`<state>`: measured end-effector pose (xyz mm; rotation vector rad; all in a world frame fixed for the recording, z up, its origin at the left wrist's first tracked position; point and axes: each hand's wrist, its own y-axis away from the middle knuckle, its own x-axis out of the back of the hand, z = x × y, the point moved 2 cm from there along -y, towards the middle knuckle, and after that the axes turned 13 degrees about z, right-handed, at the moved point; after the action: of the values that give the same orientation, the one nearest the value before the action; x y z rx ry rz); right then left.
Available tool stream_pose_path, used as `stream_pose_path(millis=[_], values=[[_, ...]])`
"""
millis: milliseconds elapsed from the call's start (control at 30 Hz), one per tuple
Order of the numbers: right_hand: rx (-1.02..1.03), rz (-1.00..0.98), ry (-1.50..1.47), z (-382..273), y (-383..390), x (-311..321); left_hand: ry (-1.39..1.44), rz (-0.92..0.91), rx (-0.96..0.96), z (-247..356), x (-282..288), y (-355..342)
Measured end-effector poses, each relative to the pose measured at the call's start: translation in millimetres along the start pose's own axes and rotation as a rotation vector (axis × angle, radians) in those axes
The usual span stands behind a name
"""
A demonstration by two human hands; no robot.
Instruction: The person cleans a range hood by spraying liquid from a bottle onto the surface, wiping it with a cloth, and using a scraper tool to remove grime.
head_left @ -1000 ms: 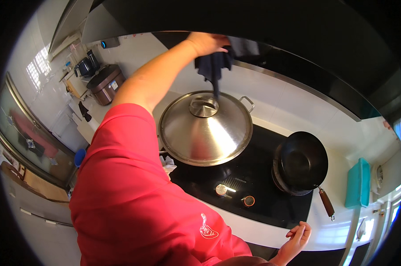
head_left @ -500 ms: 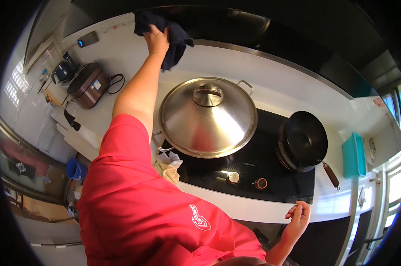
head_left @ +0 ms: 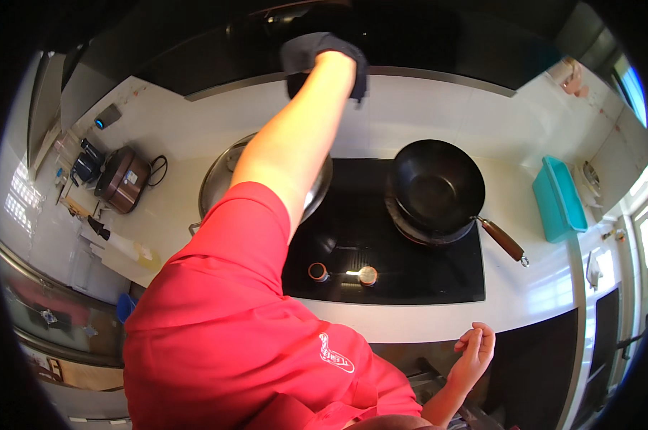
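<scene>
Cooker (head_left: 123, 179): a brown, rounded pot at nine o'clock on the white counter (head_left: 524, 287), with a dark cord looped just beside it.
Bottle (head_left: 120, 244): lies at about eight o'clock, below the cooker, pale with a dark top, tilted on a light board.
Lid (head_left: 220, 179): a big steel dome left of centre on the hob, mostly hidden under the raised arm; only its left rim and a strip by the elbow show.
Left hand (head_left: 331, 61): reaches up to twelve o'clock, the arm in a red sleeve running up across the lid.
Left grip: fingers are buried in the cloth, so whether they are curled or flat against it I cannot tell.
Cloth (head_left: 306, 54): dark, bunched over the left hand at twelve o'clock, pressed where the white wall meets the dark hood above.
Hob (head_left: 410, 272): black glass at centre, two small round knobs (head_left: 342, 274) near its front edge.
Wok (head_left: 438, 186): black, empty, at about two o'clock on the hob's right burner, its brown handle pointing to four o'clock.
Right hand (head_left: 474, 347): at five o'clock, below the counter edge, fingers loosely bent and apart, holding nothing.
Box (head_left: 559, 199): teal, oblong, at three o'clock on the counter, well apart from the wok.
</scene>
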<state>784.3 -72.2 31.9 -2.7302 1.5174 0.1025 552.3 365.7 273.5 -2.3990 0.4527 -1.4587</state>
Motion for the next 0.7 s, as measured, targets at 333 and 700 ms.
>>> stream_pose_path(millis=[333,700], values=[[0.040,0.193,-0.019,4.9,-70.6,63.2,0.171,0.260,-0.443,304.7,47.0,-110.4],[0.349,-0.037,-0.354,-67.5,-109.6,1.5,2.051,0.013,-0.082,183.9,131.2,125.3]])
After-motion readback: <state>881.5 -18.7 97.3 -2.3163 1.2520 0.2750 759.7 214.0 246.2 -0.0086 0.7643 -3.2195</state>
